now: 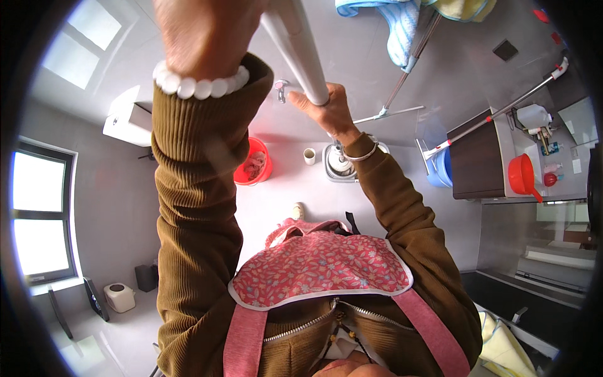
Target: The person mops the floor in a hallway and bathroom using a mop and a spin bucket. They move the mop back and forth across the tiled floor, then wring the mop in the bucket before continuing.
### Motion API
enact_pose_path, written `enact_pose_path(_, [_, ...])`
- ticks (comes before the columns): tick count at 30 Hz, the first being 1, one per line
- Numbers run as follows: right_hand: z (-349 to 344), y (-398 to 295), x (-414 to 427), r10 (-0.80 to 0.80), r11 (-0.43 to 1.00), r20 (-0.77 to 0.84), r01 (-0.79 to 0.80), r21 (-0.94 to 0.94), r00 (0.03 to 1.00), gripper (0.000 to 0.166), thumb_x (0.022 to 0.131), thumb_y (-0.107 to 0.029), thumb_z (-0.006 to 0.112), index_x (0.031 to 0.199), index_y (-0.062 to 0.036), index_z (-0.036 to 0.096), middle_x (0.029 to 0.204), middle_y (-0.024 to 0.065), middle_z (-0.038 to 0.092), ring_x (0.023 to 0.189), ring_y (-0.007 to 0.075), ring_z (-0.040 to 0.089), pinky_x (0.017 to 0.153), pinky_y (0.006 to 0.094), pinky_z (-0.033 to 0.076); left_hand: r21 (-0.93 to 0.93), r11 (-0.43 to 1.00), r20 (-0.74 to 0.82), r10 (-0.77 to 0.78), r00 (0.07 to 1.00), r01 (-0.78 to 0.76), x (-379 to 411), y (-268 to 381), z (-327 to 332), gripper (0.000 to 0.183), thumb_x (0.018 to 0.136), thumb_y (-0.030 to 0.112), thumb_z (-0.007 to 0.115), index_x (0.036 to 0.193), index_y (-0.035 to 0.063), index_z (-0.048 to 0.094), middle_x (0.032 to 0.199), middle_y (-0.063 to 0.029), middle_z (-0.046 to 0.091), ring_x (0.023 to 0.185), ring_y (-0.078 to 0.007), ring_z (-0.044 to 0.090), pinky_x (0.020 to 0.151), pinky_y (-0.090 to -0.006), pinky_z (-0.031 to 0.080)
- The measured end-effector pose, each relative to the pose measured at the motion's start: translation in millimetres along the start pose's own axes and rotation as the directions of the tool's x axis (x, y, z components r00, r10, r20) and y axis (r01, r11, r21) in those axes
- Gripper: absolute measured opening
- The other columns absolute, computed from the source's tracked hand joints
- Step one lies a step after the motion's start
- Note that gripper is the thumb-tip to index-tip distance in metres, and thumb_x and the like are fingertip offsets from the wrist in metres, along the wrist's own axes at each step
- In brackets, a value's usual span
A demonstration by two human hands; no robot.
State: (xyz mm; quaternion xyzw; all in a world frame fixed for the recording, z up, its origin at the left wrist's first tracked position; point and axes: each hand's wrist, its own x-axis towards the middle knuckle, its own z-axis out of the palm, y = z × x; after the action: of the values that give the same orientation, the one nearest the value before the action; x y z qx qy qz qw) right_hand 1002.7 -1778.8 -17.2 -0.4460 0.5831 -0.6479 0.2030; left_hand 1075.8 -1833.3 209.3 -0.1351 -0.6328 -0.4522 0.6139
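Observation:
A white mop handle [301, 52] slants down in front of me. My right hand [332, 110] is wrapped around its lower part, beside a step where the white tube ends. Up at the top edge, my left hand [207, 33] is raised against the upper handle; its fingers are cut off by the frame. The handle's lower end leads down to a pale round mop head or spin basket [340, 161] in a grey mop bucket [330, 175] on the floor. My right forearm partly hides this bucket.
A red bucket [267, 167] holding cloth and a small cup [309, 156] stand on the floor. On the wall is a tap [281, 89]. At the right, a long-handled pole [518, 96] leans near a blue bucket [438, 169] and a dark cabinet [476, 160] carrying a red dipper [520, 174].

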Motion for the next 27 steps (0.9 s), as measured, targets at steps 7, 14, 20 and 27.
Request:
enact_pose_path(7, [-22, 48, 10, -0.002, 1.0, 0.126, -0.001, 0.029, 0.992, 0.033, 0.076, -0.02, 0.067, 0.055, -0.0071, 0.046, 0.05, -0.0047, 0.04, 0.045, 0.0043, 0.034, 0.04, 0.0213, 0.024, 0.023, 0.997, 0.042, 0.067, 0.997, -0.068, -21, -52, -14, 0.012, 0.082, 0.014, 0.059, 0.081, 0.0056, 0.05, 0.059, 0.0007, 0.048, 0.046, -0.0054, 0.042, 0.041, -0.0176, 0.033])
enact_pose_path(14, [-32, 43, 12, 0.142, 0.978, 0.147, -0.161, 0.129, 0.979, 0.035, 0.078, -0.017, 0.066, 0.055, -0.0079, 0.04, 0.049, -0.0041, 0.037, 0.043, 0.0054, 0.033, 0.038, 0.0222, 0.024, -0.159, 0.948, 0.135, -0.254, 0.958, 0.274, -28, -91, -8, 0.013, 0.081, 0.014, 0.06, 0.082, 0.0058, 0.051, 0.059, 0.0019, 0.05, 0.043, -0.005, 0.043, 0.037, -0.0176, 0.032])
enact_pose_path(20, [-56, 145, -15, -0.23, 0.898, -0.03, 0.201, -0.391, 0.973, 0.026, 0.077, -0.013, 0.062, 0.059, -0.0003, 0.049, 0.048, 0.0028, 0.042, 0.046, 0.0079, 0.04, 0.042, 0.0291, 0.031, -0.026, 0.994, -0.161, -0.108, 0.981, 0.105, -89, -105, 31, 0.011, 0.077, 0.007, 0.062, 0.074, 0.0039, 0.052, 0.055, 0.0014, 0.05, 0.045, -0.0037, 0.045, 0.038, -0.0189, 0.033])
enact_pose_path(27, [-59, 189, -62, -0.177, 0.944, -0.167, 0.119, -0.307, 0.97, 0.013, 0.073, -0.013, 0.062, 0.071, -0.0026, 0.055, 0.061, 0.0063, 0.052, 0.057, 0.0131, 0.049, 0.052, 0.0308, 0.039, 0.365, 0.929, 0.19, -0.008, 0.982, -0.063, -172, -102, 36, 0.014, 0.068, 0.008, 0.066, 0.071, 0.0051, 0.053, 0.062, -0.0047, 0.055, 0.052, -0.0111, 0.051, 0.05, -0.0244, 0.043])
